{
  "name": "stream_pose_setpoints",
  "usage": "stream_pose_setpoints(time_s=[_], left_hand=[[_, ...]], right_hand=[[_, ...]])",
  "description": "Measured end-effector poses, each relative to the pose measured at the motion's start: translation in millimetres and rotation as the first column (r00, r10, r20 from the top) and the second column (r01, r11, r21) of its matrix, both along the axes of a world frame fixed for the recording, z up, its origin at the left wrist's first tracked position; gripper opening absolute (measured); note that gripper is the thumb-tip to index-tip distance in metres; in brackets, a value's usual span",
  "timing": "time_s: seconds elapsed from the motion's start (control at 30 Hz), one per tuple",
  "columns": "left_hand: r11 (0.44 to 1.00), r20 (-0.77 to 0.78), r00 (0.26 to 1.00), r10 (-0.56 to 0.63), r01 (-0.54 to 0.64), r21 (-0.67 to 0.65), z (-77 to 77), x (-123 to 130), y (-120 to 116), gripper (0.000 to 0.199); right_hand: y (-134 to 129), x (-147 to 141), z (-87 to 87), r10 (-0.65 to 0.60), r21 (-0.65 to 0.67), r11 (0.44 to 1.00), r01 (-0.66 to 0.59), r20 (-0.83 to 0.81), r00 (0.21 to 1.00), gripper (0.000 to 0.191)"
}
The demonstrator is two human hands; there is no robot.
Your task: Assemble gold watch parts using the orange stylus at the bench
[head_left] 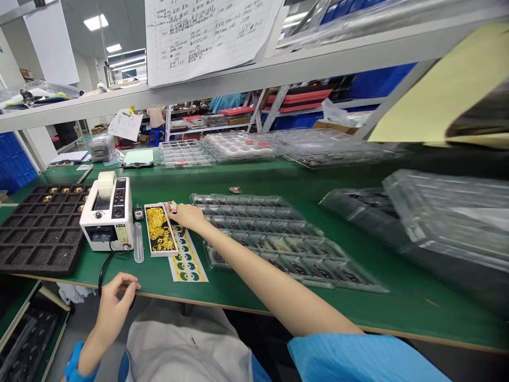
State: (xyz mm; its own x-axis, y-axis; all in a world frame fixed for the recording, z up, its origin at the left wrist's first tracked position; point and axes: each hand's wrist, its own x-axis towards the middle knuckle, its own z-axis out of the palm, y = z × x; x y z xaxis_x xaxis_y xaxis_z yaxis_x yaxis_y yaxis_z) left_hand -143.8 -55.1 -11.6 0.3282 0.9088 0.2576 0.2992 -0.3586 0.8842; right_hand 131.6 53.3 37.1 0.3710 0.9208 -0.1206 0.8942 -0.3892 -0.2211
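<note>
My right hand (189, 217) reaches over the far end of a shallow white box (175, 253) of yellow ring-like pieces (159, 228). Its fingers are closed beside a small orange-and-blue item (170, 207); what they grip, if anything, is too small to tell. Partly under the box and hand lies a sheet of yellow-and-green stickers (186, 261). My left hand (115, 302) hovers at the table's front edge, fingers loosely curved, thumb a little apart, with nothing visible in it. Nearest to it are a black cable (102, 273) and a clear tube (138, 243).
A white tape dispenser (107, 212) stands beside a black foam tray (43, 233) holding a few gold parts. Clear compartment trays (274, 233) cover the middle of the green table (401, 265). Stacked clear trays (449, 228) stand at right. A shelf beam (222, 79) crosses above.
</note>
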Motion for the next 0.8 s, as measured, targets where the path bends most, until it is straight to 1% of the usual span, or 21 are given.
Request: stream_pose_setpoints(time_s=[0.1, 0.17, 0.23, 0.27, 0.33, 0.37, 0.4, 0.43, 0.47, 0.53, 0.57, 0.63, 0.7, 0.73, 0.8], left_hand=[[1.0, -0.007, 1.0, -0.003, 0.003, 0.009, 5.7, -1, -2, 0.02], [0.999, -0.021, 1.0, -0.005, 0.006, 0.037, 16.0, -6, -4, 0.019], [0.992, -0.051, 0.998, 0.023, -0.017, 0.124, 32.8, -15, -2, 0.018], [0.981, -0.063, 0.996, 0.058, -0.045, 0.187, 43.5, -22, 1, 0.018], [0.94, -0.046, 0.984, 0.174, -0.152, 0.306, 67.6, -37, 14, 0.016], [0.909, -0.007, 0.97, 0.242, -0.224, 0.353, 80.0, -45, 26, 0.015], [0.872, 0.041, 0.948, 0.316, -0.307, 0.381, 91.8, -53, 40, 0.013], [0.838, 0.074, 0.926, 0.369, -0.366, 0.404, 102.5, -61, 59, 0.012], [0.815, 0.114, 0.904, 0.412, -0.421, 0.398, 111.5, -68, 80, 0.013], [0.819, 0.146, 0.878, 0.457, -0.479, 0.317, 123.7, -79, 128, 0.013], [0.824, 0.125, 0.869, 0.478, -0.493, 0.279, 126.6, -83, 154, 0.012], [0.837, 0.048, 0.861, 0.506, -0.504, 0.213, 126.8, -88, 203, 0.008], [0.839, -0.054, 0.844, 0.534, -0.521, 0.159, 122.3, -91, 246, 0.007], [0.836, -0.106, 0.831, 0.546, -0.531, 0.142, 119.6, -91, 265, 0.01], [0.823, -0.201, 0.798, 0.568, -0.554, 0.128, 114.7, -93, 298, 0.016]], right_hand=[[-3, 2, 1.9, -0.017, 0.014, 1.0, 0.017, -0.003, 1.0, 0.031], [-9, 6, 5.4, -0.027, 0.034, 0.999, 0.028, -0.008, 1.0, 0.035], [-19, 13, 9.7, -0.041, 0.062, 0.997, 0.042, -0.014, 0.999, 0.042], [-26, 18, 11.5, -0.049, 0.077, 0.996, 0.05, -0.017, 0.999, 0.044], [-40, 28, 12.8, -0.06, 0.102, 0.993, 0.063, -0.027, 0.998, 0.044], [-47, 34, 11.9, -0.065, 0.108, 0.992, 0.068, -0.034, 0.997, 0.042], [-53, 40, 9.8, -0.071, 0.108, 0.991, 0.075, -0.042, 0.997, 0.04], [-59, 46, 6.7, -0.081, 0.103, 0.991, 0.086, -0.052, 0.995, 0.038], [-63, 51, 2.9, -0.093, 0.092, 0.991, 0.099, -0.063, 0.994, 0.036], [-69, 61, -5.0, -0.123, 0.067, 0.989, 0.129, -0.086, 0.989, 0.034], [-70, 65, -8.5, -0.139, 0.057, 0.988, 0.145, -0.098, 0.985, 0.034], [-72, 73, -14.4, -0.164, 0.047, 0.984, 0.17, -0.124, 0.979, 0.032], [-73, 79, -21.5, -0.174, 0.047, 0.982, 0.183, -0.147, 0.974, 0.029], [-74, 83, -26.8, -0.175, 0.041, 0.982, 0.184, -0.161, 0.971, 0.026], [-77, 92, -43.2, -0.176, 0.075, 0.979, 0.188, -0.141, 0.974, 0.021]])
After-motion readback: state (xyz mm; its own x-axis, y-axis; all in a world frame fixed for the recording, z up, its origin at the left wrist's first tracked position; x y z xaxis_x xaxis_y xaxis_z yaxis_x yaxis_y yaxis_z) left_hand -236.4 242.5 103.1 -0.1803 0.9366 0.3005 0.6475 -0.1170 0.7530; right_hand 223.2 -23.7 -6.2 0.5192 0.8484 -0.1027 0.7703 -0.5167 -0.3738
